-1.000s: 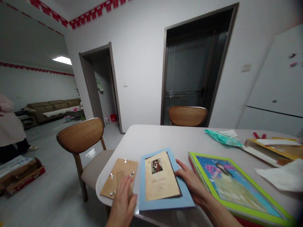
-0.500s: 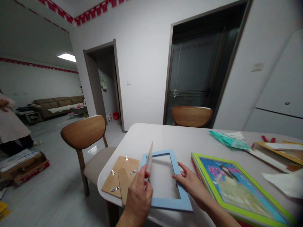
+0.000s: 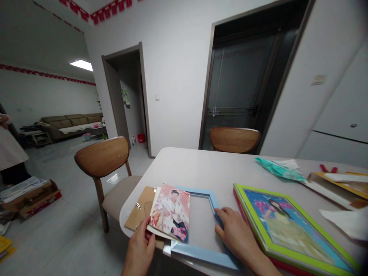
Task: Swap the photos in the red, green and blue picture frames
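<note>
Two hands are at work over one white table (image 3: 195,165). Between them are one printed photo (image 3: 172,214), one pale blue frame (image 3: 198,253) and one brown backing board (image 3: 130,216) with at least two metal clips in sight. One picture in a lime-green frame (image 3: 263,234) lies to the right. Two chairs stand around the table, one at the left (image 3: 103,159) and one at the far side (image 3: 235,140).

The left hand (image 3: 140,245) pinches the photo at its lower left corner, thumb and fingers closed on the edge; the print extends up and right from the grip, over the backing board's right part and the blue frame's left side. Whether it lies quite flat cannot be told. The right hand (image 3: 235,230) grips the blue frame's right side, fingers curled over the rail.

The photo is a smooth rectangle in pinks, with a cream edge showing along its left and lower sides. The blue frame is rectangular, its opening baring the tabletop. The board looks like plain, matt fibreboard. A crumpled teal plastic packet (image 3: 280,169) lies farther back, and the chairs' curved backs show wood grain.
</note>
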